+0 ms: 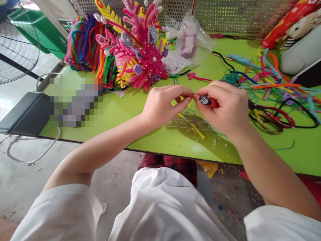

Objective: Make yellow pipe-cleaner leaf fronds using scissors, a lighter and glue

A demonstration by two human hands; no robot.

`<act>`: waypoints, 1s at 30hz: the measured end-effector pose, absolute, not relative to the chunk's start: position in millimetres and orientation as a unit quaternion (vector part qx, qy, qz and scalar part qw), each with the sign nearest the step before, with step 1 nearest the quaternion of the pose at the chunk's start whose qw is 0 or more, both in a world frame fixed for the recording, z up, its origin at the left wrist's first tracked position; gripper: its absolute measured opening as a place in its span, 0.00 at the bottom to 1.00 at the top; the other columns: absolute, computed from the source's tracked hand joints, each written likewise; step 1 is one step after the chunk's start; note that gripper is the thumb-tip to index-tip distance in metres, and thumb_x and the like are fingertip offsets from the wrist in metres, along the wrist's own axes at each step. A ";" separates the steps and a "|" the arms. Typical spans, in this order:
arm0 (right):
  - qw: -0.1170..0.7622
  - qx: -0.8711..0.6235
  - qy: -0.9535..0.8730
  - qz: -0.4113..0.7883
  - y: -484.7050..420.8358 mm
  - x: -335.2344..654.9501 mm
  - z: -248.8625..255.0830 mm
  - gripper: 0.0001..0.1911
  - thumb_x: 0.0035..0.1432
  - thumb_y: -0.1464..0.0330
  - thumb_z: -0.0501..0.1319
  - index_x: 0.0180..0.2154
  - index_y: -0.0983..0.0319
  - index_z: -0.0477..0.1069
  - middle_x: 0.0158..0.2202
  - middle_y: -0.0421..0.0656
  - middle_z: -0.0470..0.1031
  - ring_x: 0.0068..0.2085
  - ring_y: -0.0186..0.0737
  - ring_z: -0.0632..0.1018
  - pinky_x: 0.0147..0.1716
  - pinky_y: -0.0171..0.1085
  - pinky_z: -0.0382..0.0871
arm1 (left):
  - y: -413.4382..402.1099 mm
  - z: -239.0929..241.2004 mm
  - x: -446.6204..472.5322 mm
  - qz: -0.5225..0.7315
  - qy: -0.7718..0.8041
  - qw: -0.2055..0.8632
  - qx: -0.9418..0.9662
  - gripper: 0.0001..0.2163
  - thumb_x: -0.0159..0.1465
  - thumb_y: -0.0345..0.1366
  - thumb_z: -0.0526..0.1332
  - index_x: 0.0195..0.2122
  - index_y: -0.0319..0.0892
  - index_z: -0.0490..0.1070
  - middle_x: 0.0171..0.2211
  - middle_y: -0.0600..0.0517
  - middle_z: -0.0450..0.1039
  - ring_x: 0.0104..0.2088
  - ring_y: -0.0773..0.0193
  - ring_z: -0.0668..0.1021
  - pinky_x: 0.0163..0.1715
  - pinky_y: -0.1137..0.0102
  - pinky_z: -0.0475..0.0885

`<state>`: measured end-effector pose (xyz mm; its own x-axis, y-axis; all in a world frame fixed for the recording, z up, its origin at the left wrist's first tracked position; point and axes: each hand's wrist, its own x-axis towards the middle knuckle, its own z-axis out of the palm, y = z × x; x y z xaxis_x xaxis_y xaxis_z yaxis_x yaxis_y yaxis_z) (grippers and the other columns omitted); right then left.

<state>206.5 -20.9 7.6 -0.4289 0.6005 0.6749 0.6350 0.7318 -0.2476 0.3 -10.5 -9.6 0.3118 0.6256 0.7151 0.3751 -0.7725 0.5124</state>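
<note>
Above the green table, my left hand [162,105] and my right hand [227,105] meet at the fingertips. A red lighter [213,103] sits in the curled fingers of my right hand, its metal and black top facing left. Thumb and forefinger of my left hand are pinched together; what they hold, if anything, is too small to make out. Under the hands lie a yellow fuzzy stem [195,130], a clear ruler [175,123] and some thin teal thread. To the right of my right hand rest scissors [281,117] with red handles.
A pink and yellow pipe-cleaner bouquet [142,50] stands at the back, beside pipe-cleaner bundles [85,45]. Loose stems and a teal thread tangle [232,78] spread to the right. A plastic bag [197,36] stands behind. Left are a dark box [26,112] and a fan [15,50].
</note>
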 end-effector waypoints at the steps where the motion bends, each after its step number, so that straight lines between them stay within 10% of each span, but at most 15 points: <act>1: 0.393 -0.364 -0.844 -0.032 -21.0 206.5 7.8 0.05 0.63 0.72 0.62 0.38 0.58 0.75 0.34 0.43 0.79 0.34 0.41 0.78 0.33 0.40 0.68 | -10.4 -8.8 0.2 0.500 0.314 0.118 0.799 0.08 0.65 0.26 0.64 0.41 0.40 0.82 0.34 0.54 0.84 0.31 0.71 0.82 0.32 0.76 0.74; 15: 0.290 -0.371 -0.872 -0.134 -23.4 219.8 10.8 0.11 0.73 0.65 0.57 0.50 0.56 0.76 0.43 0.46 0.82 0.43 0.43 0.82 0.39 0.41 0.71 | -8.6 3.3 -9.1 0.452 0.286 0.091 0.840 0.11 0.69 0.31 0.60 0.41 0.45 0.83 0.33 0.50 0.82 0.31 0.66 0.80 0.34 0.69 0.74; 30: 0.371 -0.382 -0.827 -0.182 -31.9 203.8 6.6 0.11 0.71 0.70 0.54 0.39 0.55 0.74 0.35 0.43 0.79 0.34 0.40 0.79 0.33 0.41 0.71 | -26.9 1.0 4.7 0.509 0.314 0.224 0.769 0.06 0.58 0.27 0.66 0.36 0.41 0.78 0.32 0.51 0.79 0.32 0.68 0.78 0.26 0.75 0.69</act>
<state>203.8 -31.9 6.6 -0.4331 0.4973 0.7518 0.7669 0.6415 0.0174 4.7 -26.9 1.0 0.2839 0.7112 0.6431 0.2552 -0.7026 0.6643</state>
